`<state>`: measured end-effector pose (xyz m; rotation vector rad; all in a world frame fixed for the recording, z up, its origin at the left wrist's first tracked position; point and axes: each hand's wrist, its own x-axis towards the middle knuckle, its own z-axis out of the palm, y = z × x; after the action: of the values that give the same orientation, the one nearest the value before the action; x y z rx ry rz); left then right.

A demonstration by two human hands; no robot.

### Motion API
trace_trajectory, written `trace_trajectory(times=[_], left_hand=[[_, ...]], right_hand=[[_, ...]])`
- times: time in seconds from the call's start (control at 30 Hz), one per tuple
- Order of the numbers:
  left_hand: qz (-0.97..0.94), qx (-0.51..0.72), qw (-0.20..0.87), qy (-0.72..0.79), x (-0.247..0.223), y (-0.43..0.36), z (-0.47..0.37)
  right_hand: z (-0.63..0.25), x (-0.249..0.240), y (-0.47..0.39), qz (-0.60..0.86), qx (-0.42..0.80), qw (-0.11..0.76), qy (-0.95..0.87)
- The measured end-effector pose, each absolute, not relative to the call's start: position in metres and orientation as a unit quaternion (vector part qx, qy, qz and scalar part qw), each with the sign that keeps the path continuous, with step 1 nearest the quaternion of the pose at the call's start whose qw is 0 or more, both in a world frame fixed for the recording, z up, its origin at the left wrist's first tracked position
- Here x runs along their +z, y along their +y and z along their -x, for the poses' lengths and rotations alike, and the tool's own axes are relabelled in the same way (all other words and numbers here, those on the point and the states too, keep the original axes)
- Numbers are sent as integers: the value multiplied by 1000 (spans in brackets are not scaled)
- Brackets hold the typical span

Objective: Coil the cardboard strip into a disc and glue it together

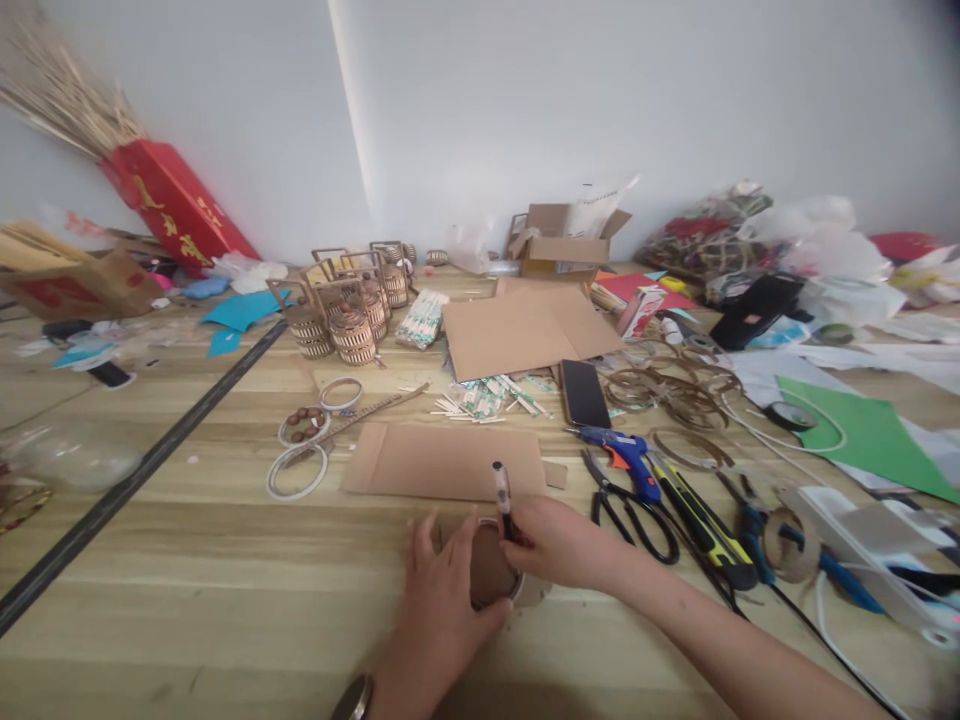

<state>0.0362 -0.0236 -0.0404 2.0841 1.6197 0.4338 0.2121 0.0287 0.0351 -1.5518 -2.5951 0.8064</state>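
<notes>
In the head view my right hand (541, 540) grips a pen (502, 482) with a clear barrel and a black cap end, tilted over the far right side of a round ring (517, 590). Brown cardboard (491, 560) shows inside the ring and a little past its right edge. My left hand (442, 590) holds the ring from the left, thumb along the near rim and index finger by the far rim, the other fingers spread. The pen's tip is hidden behind my right fingers. Just beyond my hands lies a flat cardboard strip (442, 462).
Scissors (630, 510), a blue glue gun (622, 455), a yellow-black utility knife (705, 530) and pliers (754, 520) lie to the right. White rings (297, 472) are at left, small woven baskets (352, 335) behind. A phone (585, 393) and a larger cardboard sheet (525, 330) lie farther back.
</notes>
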Motion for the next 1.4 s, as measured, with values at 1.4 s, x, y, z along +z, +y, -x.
trace_trajectory(times=[1.4], left_hand=[[-781,233,203,543,-36,-25,-32]], right_hand=[[-231,3,2,470,396,300,-730]])
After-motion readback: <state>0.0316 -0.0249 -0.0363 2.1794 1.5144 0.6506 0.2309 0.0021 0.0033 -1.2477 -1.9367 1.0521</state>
